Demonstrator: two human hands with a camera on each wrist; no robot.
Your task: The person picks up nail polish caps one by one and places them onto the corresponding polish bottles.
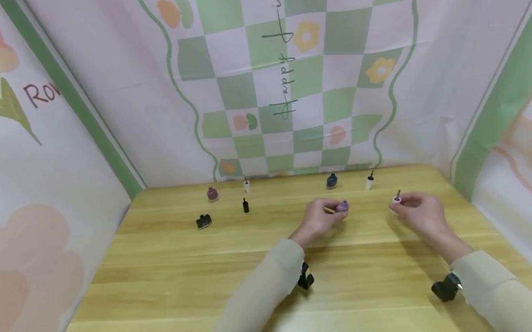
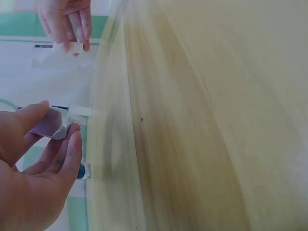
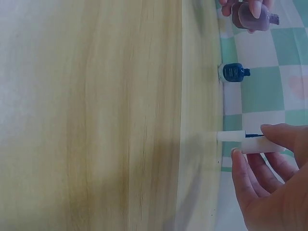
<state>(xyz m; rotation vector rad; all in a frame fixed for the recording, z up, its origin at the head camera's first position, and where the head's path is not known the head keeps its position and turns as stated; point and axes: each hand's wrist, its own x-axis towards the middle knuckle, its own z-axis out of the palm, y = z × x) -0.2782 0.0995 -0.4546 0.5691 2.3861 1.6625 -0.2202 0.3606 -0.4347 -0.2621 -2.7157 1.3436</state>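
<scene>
My left hand [image 1: 319, 218] pinches a small open bottle of light purple nail polish [image 1: 342, 207] above the table. In the left wrist view the purple bottle [image 2: 50, 124] lies between thumb and fingers. My right hand [image 1: 423, 214] holds a white nail polish cap [image 1: 397, 200], its brush pointing up. An open bottle of dark blue nail polish [image 1: 332, 181] stands behind my left hand. Between the hands and farther back, another white cap [image 1: 369, 183] stands with its dark brush upward.
On the left of the wooden table [image 1: 186, 289] are a mauve nail polish bottle [image 1: 212, 194], a white brush cap [image 1: 246, 186], a black brush cap [image 1: 246, 206] and a black bottle [image 1: 204, 221]. A patterned cloth [image 1: 271, 89] hangs behind.
</scene>
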